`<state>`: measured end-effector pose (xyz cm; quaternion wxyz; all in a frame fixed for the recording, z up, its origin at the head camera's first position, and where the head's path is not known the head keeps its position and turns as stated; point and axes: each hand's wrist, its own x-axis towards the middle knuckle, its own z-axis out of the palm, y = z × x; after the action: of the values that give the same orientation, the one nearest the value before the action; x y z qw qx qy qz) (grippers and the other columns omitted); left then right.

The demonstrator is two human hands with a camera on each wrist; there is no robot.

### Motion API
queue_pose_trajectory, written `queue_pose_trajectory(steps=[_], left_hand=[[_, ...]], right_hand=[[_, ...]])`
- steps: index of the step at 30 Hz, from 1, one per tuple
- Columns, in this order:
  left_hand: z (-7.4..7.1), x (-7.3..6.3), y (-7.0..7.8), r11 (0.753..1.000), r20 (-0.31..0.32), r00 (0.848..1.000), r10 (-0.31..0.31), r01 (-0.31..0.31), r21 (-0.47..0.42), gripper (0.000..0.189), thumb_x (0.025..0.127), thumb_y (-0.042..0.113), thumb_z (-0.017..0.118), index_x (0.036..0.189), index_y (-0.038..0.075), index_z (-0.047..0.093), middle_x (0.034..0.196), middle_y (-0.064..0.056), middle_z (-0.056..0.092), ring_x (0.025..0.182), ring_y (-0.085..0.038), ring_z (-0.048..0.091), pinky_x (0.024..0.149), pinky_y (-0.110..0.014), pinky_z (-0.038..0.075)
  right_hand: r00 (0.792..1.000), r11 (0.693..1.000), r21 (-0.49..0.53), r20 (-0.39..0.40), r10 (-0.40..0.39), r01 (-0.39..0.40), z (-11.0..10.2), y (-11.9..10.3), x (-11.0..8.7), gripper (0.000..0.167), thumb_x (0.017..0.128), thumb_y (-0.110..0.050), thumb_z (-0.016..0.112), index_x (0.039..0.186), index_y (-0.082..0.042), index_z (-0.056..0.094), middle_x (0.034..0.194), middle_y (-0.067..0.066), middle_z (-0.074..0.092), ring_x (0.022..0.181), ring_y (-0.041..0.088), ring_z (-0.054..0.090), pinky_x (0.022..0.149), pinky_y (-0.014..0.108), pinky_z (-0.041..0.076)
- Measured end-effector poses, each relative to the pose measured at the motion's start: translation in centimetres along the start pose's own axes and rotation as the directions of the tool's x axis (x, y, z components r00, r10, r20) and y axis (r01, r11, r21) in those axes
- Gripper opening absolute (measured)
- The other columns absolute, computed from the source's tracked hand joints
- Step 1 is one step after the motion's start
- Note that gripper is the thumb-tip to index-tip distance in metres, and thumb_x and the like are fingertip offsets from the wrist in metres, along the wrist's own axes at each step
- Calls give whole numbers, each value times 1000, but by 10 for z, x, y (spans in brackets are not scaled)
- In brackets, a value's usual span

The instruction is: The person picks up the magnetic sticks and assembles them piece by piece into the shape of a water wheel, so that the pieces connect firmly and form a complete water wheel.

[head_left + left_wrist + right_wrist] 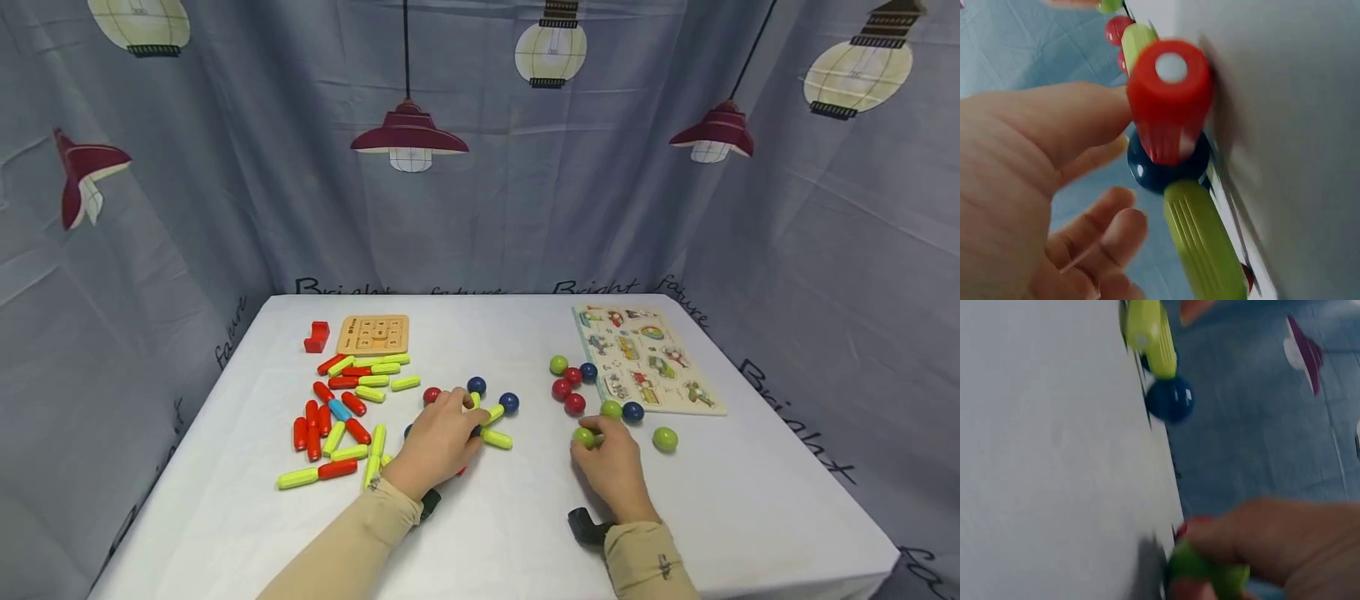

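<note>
My left hand (442, 437) is over a small assembly of rods and balls, with thumb and forefinger around a dark blue ball (1154, 172) and the other fingers loosely curled. From this ball a red rod (1172, 94) with a pale round end points at the left wrist camera, and a yellow-green rod (1200, 234) runs off beside it. More yellow-green rods (497, 438) and a dark blue ball (509, 403) lie by the fingertips. Further right, my right hand (617, 468) pinches a green ball (583, 437) between thumb and fingers, close over the table; fingers partly hide it.
Several red and yellow-green rods (298, 477) lie scattered on the white table (517, 533) at left. Behind them are a wooden number board (372, 335) and a red block (317, 337). Red balls (574, 404), other balls and a picture puzzle board (648, 358) occupy the right.
</note>
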<state>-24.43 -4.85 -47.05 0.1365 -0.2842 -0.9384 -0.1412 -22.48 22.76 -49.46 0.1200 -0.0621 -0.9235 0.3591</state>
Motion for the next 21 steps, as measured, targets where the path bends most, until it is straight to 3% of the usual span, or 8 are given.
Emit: queue_pose_trajectory(steps=[3, 7, 15, 21], left_hand=[[3, 3, 1, 997, -3, 998, 55, -55, 58, 27, 90, 24, 81, 117, 26, 79, 110, -3, 62, 94, -19, 52, 80, -30, 49], [7, 7, 1, 996, 12, 998, 66, -67, 62, 19, 91, 27, 81, 109, 26, 79, 98, 1, 54, 87, -16, 44, 75, -27, 43], [10, 6, 0, 999, 69, 998, 14, -11, -50, 18, 92, 32, 79, 109, 26, 76, 102, 6, 55, 94, -13, 47, 83, -26, 47], [11, 4, 1, 990, 78, 997, 7, 5, -143, 16, 94, 28, 77, 109, 25, 76, 105, 7, 56, 96, -11, 47, 84, -23, 48]], right_hand=[[991, 988, 125, 90, -97, 85, 9, -10, -3, 35, 86, -9, 80, 119, -10, 71, 108, 8, 67, 79, 18, 59, 66, 24, 51], [976, 967, 224, 150, -160, 124, 18, -15, -8, 36, 84, -6, 82, 117, -16, 72, 95, 2, 66, 75, 16, 59, 63, 22, 52], [949, 947, 300, 250, -190, 111, 23, -17, -12, 39, 83, -5, 84, 116, -21, 71, 83, 0, 69, 72, 16, 64, 60, 24, 55], [927, 942, 313, 306, -216, 116, 23, -18, -14, 40, 84, -5, 83, 117, -23, 70, 84, -1, 70, 72, 17, 65, 61, 26, 56]])
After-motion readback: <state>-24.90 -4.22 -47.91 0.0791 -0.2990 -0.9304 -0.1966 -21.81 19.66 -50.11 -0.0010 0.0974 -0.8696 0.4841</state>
